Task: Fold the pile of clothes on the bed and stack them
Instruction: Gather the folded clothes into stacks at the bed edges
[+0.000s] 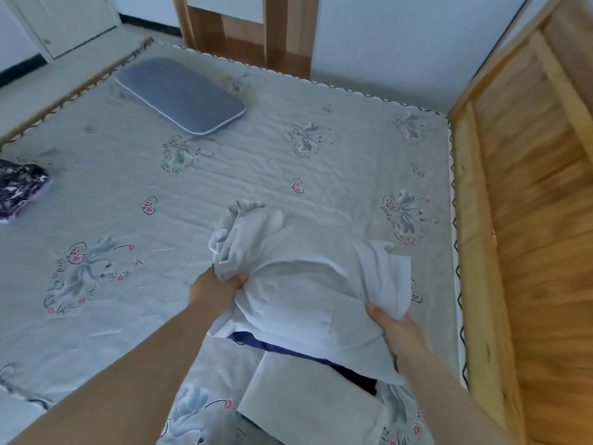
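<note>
A pale grey, crumpled cotton garment [308, 284] lay bunched near the foot of the bed [224, 175], over a dark blue cloth [253, 340] and a folded grey piece [308, 390]. The left hand [215, 289] gripped its bunched left edge, fingers curled into the fabric, while the right hand [396, 329] pinched its right edge. A blue-grey rectangular pillow [181, 94] sat well apart.

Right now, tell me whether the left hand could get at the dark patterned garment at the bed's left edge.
Probably not yet. The left hand grips the white garment, and the dark patterned garment lies far left across open sheet. Nothing blocks the way; it must let go first.
</note>
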